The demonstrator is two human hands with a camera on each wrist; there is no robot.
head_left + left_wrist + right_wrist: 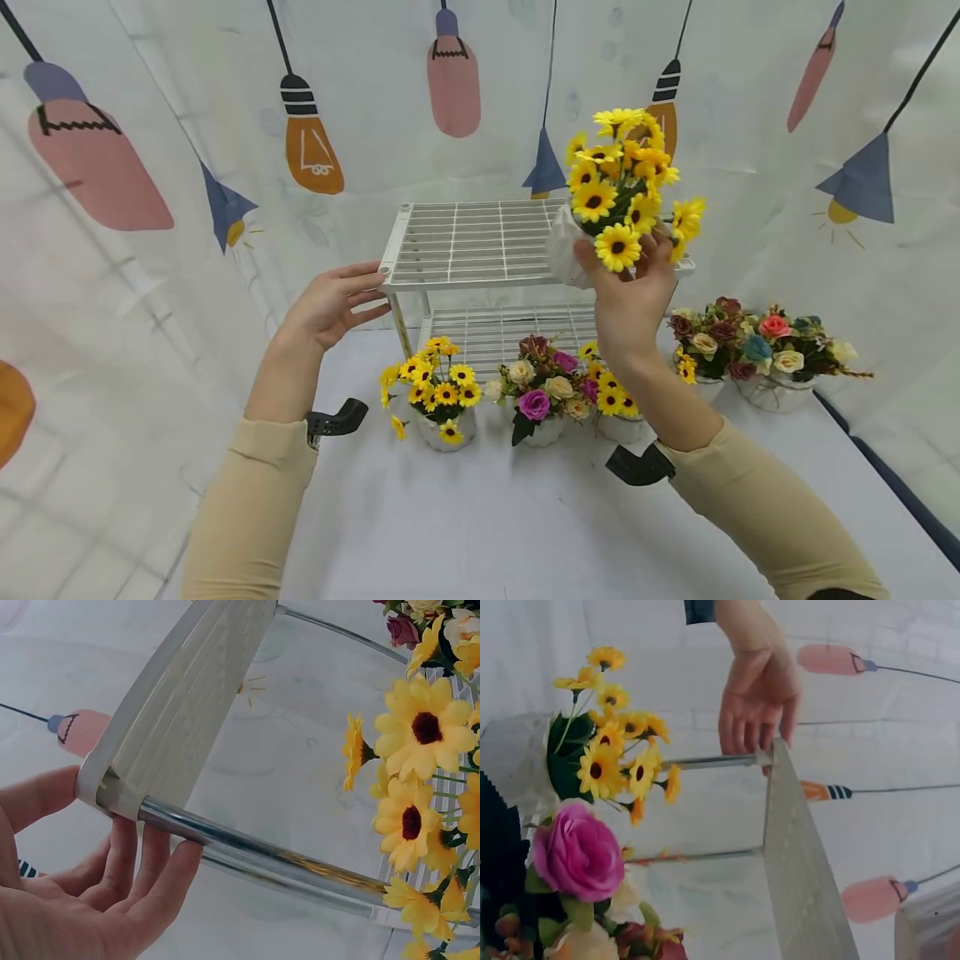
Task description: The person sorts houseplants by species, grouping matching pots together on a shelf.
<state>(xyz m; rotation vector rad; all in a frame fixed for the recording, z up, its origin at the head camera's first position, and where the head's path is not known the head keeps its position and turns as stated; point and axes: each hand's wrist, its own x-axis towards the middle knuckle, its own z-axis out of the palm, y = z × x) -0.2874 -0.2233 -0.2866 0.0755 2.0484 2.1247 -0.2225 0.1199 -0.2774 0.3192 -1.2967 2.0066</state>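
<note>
Lamp-print curtain (pixel 150 275), no writing | left hand (pixel 330 304) flat on rack (pixel 472 242) | right hand (pixel 630 300) gripping sunflower pot (pixel 564 250)

Yellow sunflowers (pixel 622 179) with dark centres, a white rack (pixel 468 242), and a bulb-patterned white curtain (pixel 307 137).

Left hand (pixel 330 304) stretched forward, fingers (pixel 142 862) straight and relaxed (thumb apart from them), right hand (pixel 628 302) raised higher, fingers curled upward in a grip, both forearms in beige sleeves, wrists bare.
</note>
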